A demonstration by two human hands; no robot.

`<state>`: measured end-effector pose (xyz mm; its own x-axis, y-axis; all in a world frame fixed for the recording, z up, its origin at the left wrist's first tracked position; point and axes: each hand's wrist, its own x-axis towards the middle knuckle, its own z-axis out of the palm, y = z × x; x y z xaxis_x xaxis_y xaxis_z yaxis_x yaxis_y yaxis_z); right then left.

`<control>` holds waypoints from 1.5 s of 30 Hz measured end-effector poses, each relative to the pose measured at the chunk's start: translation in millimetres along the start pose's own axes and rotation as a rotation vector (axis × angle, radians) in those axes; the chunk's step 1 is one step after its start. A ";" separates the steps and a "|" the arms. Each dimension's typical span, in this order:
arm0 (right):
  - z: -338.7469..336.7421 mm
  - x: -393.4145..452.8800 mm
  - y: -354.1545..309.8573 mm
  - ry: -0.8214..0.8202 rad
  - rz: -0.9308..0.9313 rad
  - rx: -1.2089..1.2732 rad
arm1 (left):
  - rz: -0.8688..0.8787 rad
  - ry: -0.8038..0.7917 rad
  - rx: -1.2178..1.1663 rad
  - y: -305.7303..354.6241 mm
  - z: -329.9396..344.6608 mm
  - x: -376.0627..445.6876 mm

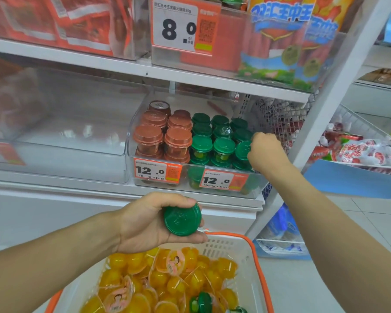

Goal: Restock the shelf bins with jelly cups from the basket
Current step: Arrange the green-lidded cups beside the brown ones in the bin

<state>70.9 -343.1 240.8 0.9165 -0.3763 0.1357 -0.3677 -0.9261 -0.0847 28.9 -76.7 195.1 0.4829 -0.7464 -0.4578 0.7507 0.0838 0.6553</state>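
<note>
The person's left hand (154,222) is curled round a small round jelly cup with a dark green plastic lid (182,219), its lid facing the camera, held above the white plastic basket with orange rim (246,247). The right hand (265,152) reaches into the clear plastic shelf bin (158,186) and pinches the edge of a green-lidded cup (243,152) at the right end of the front row, its fingers curled round the lid's side. That bin holds stacked cups in two groups: red-brown lidded ones (165,134) on the left, green-lidded ones (217,134) on the right. More stock waits in the basket, mostly soft-looking yellow-orange jelly cups with peel-off film tops (167,285), plus another green-lidded cup (201,303) lying on its side. The green cups look light and rigid, with a smooth lid that could slip; judged from the grip shown, they are best taken round the lid's rim or the body just beneath, and set down squarely so that the stacks do not topple. On the bin's front, two orange-and-white price tags (157,171) each read "12.0", with barcodes beneath. The larger tag on the shelf above (178,28) reads "8.0" beside a QR code, under small Chinese print too fine to read reliably. A bright package (287,41) to its right carries bold blue Chinese characters.
</note>
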 end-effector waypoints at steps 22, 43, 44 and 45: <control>9.5 8.7 15.9 0.027 -0.091 0.017 | 0.152 0.223 0.252 -3.8 -5.8 9.8; -9.1 -59.7 -50.1 -0.657 -0.361 0.817 | 0.263 0.167 -0.194 0.0 15.1 5.7; -7.4 -57.1 -47.7 -0.670 -0.333 0.844 | 0.267 0.172 -0.178 -0.1 14.5 5.7; -6.4 -54.8 -45.6 -0.680 -0.319 0.850 | 0.274 0.180 -0.154 0.1 13.9 6.0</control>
<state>36.4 -280.4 243.6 0.9401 0.2069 -0.2709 -0.1130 -0.5606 -0.8204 25.6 -90.3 200.8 0.7370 -0.5554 -0.3852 0.6349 0.3734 0.6763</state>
